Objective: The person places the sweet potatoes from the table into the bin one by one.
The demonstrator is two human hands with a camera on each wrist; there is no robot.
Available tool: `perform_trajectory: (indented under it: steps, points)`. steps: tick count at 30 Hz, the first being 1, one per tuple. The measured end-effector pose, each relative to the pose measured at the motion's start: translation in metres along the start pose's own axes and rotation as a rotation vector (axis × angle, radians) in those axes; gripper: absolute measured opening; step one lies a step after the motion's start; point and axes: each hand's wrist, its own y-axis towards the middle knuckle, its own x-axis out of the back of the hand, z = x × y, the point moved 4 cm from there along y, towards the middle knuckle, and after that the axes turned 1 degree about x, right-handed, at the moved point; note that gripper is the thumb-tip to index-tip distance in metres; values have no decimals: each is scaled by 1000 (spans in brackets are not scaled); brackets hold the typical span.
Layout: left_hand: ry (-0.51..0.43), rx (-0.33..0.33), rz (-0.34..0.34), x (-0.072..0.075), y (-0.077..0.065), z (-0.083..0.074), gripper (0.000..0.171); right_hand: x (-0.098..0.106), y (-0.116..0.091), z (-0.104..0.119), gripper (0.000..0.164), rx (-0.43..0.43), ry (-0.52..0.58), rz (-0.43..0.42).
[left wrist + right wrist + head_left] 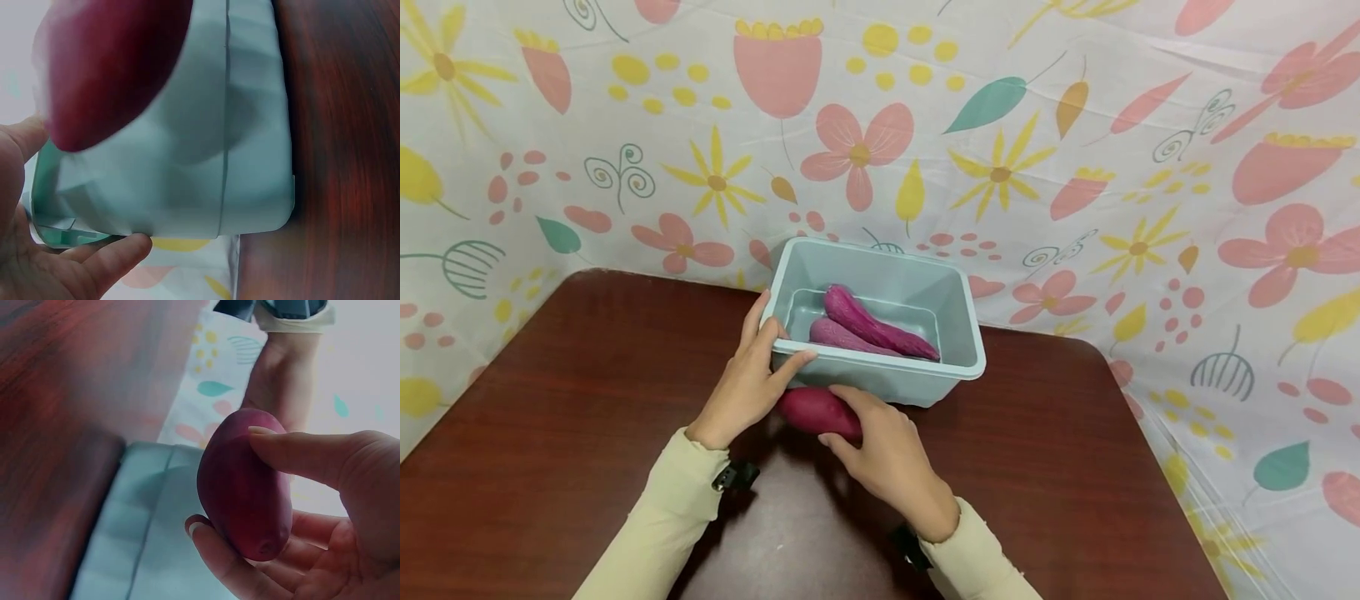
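A pale blue-grey plastic bin [880, 375] stands on the table. Inside lie two long purple vegetables: a bright, wrinkled one [872, 321] and a duller one [842, 334], partly hidden by the front wall. My left hand [747, 379] grips the bin's near left corner, thumb at the front rim. In front of the bin my right hand [887, 446] holds a smooth, dark red, mango-shaped fruit [814, 410]. The right wrist view shows thumb and fingers around the fruit [244, 494]. In the left wrist view the fruit hangs before the bin's outer wall [181, 169].
The dark brown wooden table [1052, 467] spreads to both sides. A white cloth [1075, 108] with flower and leaf prints hangs behind it, close to the bin's back. Black wrist cameras [737, 477] sit at the cream sleeves [658, 508].
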Motion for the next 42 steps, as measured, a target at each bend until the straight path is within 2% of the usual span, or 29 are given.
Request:
perform_trajectory:
  steps: [15,23,30,34,42]
  points:
    - [0,-7,6,-2,3,-1,38,34,-11,7,56,44,45,-122]
    - [10,-10,-1,-1,2,0,37,51,-7,9,57,95,79,-169]
    - [14,-6,-2,-1,2,1,32,63,6,2,59,99,79,-178]
    - [2,-6,2,-1,1,1,36,70,18,-6,60,93,78,-196]
    - [2,-9,-1,0,1,0,37,77,49,-30,56,21,67,-172]
